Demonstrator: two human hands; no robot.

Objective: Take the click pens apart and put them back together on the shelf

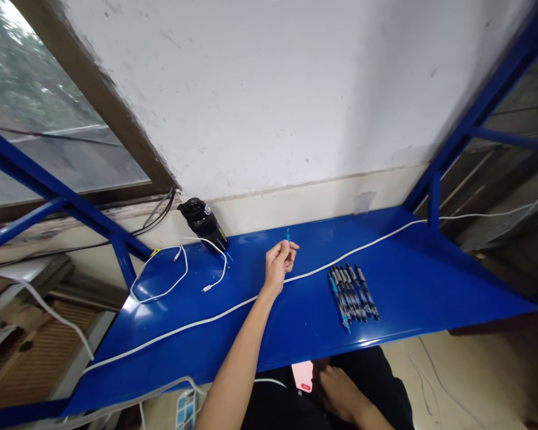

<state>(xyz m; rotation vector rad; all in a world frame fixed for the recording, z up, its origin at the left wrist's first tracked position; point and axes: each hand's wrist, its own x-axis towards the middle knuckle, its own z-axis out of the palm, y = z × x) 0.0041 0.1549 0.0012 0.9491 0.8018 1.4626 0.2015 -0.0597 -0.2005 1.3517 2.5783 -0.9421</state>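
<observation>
My left hand (278,264) is raised over the middle of the blue table, its thumb and fingers pinched on a light-blue pen (288,235). Only the pen's upper end shows above the fingertips; the rest is hidden by the hand. To the right, several pens (353,292) lie side by side in a row, mostly black and clear, with a light-blue one at the left end. My right hand (338,388) rests low on my lap beside a pink phone-like object (303,377). Its fingers are partly hidden, so whether they grip anything is unclear.
A long white cable (174,332) crosses the blue table (407,286), passing behind my left hand. At the back left stands a black bottle (202,224), near a looped white charging cable (187,263). Blue metal frame bars (470,119) rise at both sides, with a wall behind.
</observation>
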